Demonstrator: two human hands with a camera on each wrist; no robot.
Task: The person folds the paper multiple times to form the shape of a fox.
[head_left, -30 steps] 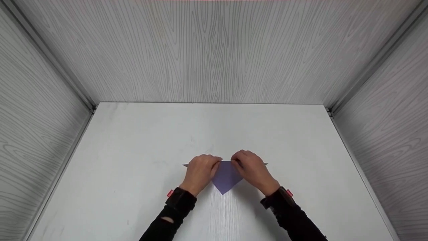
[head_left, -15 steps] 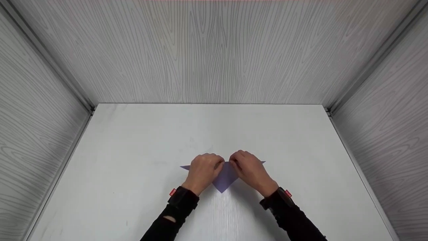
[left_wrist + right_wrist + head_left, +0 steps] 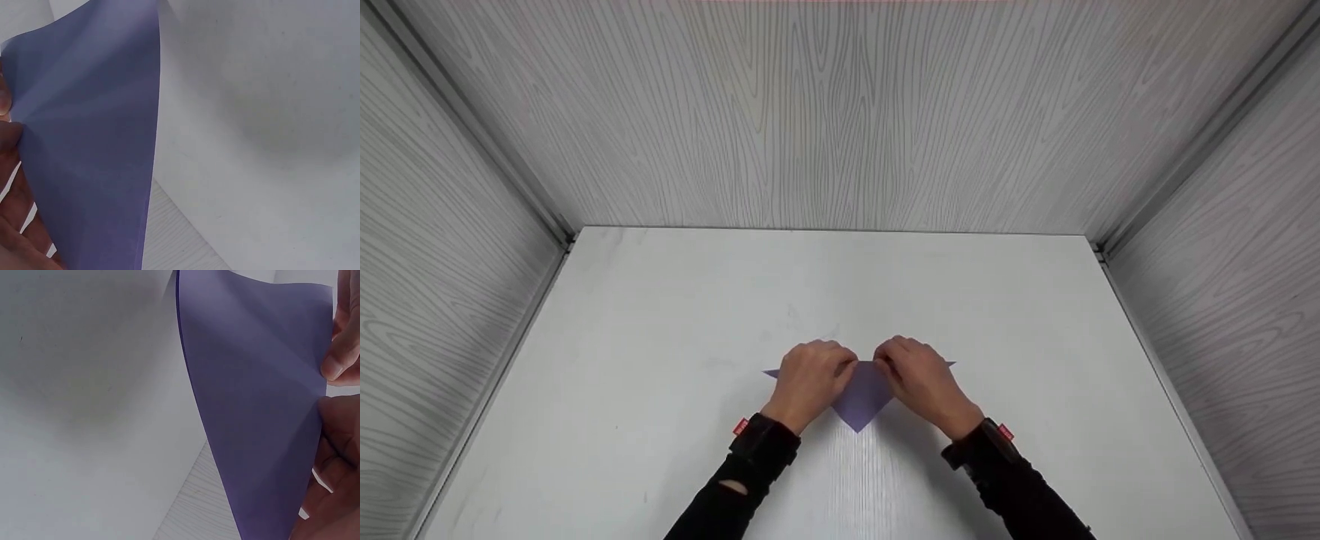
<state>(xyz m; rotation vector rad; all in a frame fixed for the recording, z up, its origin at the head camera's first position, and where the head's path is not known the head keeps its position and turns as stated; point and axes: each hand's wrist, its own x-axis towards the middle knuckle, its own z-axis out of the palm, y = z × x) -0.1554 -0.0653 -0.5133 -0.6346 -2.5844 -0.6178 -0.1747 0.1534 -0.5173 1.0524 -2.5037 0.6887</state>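
Between my two hands is a sheet of purple paper [image 3: 861,397], folded into a triangle with one corner pointing toward me. My left hand [image 3: 812,379] pinches its far edge left of the middle. On the other side my right hand [image 3: 921,381] pinches the same edge, a small gap away. Thin side points of the paper stick out beyond both hands. In the left wrist view the purple paper [image 3: 93,135] bends slightly near the fingertips. The right wrist view shows the paper [image 3: 253,394] hanging over the white surface, thumb and finger at its edge.
Beneath the hands lies a white tabletop [image 3: 675,315]. A grey wood-grain panel [image 3: 840,112] stands behind it, with similar panels at the left [image 3: 442,247] and right [image 3: 1230,262]. Black wrist straps [image 3: 765,442] and dark sleeves cover the forearms.
Both hands keep their pinch on the paper. The left hand slid slightly right, then back left; more of the paper's left point shows than one second ago.
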